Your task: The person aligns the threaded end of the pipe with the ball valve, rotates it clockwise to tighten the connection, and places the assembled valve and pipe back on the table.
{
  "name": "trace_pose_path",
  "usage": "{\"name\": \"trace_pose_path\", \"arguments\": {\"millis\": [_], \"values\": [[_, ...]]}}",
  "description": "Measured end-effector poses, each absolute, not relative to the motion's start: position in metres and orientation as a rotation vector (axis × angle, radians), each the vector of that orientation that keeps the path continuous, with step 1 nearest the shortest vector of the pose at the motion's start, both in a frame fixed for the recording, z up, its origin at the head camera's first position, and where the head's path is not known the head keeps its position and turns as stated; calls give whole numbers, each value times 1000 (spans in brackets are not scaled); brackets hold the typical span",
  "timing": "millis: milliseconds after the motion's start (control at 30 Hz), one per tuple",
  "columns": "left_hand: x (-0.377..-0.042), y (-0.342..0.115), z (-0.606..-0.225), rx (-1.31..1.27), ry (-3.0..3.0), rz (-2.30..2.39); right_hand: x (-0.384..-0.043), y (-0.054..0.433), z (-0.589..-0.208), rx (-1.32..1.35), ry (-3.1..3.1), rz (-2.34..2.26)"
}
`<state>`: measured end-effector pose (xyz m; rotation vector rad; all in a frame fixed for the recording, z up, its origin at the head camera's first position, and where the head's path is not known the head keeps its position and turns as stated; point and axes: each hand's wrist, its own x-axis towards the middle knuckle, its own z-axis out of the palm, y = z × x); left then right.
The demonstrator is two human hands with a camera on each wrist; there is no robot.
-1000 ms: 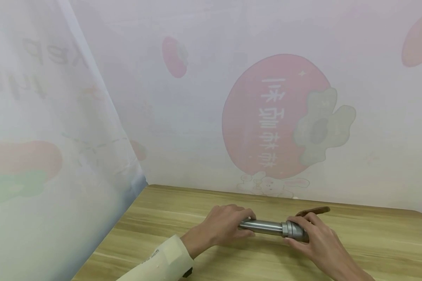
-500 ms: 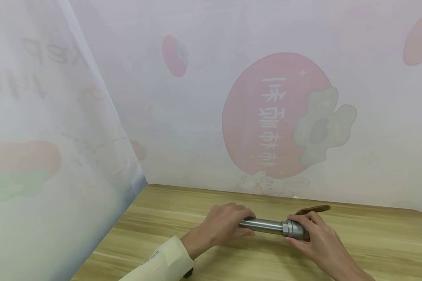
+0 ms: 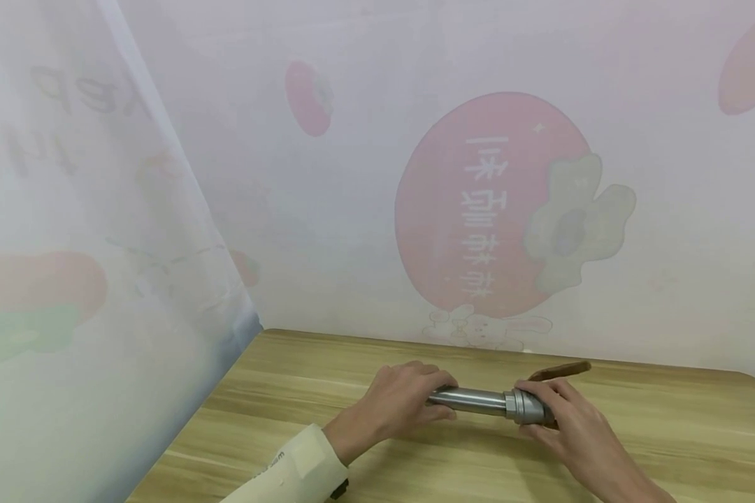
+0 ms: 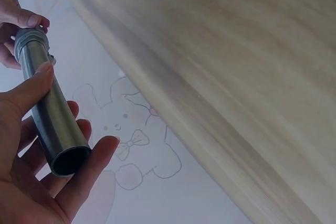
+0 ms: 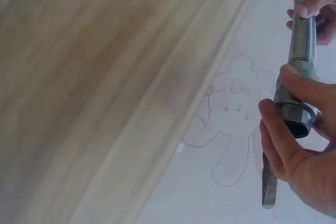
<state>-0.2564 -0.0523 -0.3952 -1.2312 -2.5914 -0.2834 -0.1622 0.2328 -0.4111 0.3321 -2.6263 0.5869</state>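
A smooth steel pipe (image 3: 475,400) lies crosswise between both hands, joined at its right end to a ball valve (image 3: 530,406) with a brown lever handle (image 3: 563,370). My left hand (image 3: 405,397) grips the pipe's free end, thumb on one side and fingers round the other. In the left wrist view the open mouth of the pipe (image 4: 52,108) shows beside the fingers. My right hand (image 3: 575,436) holds the valve body, thumb and fingers on opposite sides. The right wrist view shows the threaded open end of the valve (image 5: 295,116) and pipe threads at the joint.
Below the hands is a wood-grain table (image 3: 327,356) with rounded far corners. A pale printed curtain (image 3: 352,209) with strawberry and rabbit drawings hangs behind it, and another curtain panel (image 3: 69,209) runs along the left side.
The valve has turned slightly, its lever tip rising a little. My right thumb has shifted slightly to the right along the valve; the left hand keeps its hold on the pipe.
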Motion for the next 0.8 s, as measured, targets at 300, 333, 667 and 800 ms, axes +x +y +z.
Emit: {"name": "trace_pose_path", "arguments": {"millis": [300,333,667,800], "values": [[-256,-53,-394,-1233,-2571,-284,-163,232,-409,336,-2658,613],[-256,-53,-394,-1230,-2576,-287,-163,232,-409,339,-2654,615],[-255,-53,-395,-1231,-2586,-279,-161,232,-409,314,-2680,629],[-254,-53,-394,-1223,-2587,-276,-160,232,-408,303,-2682,614]]}}
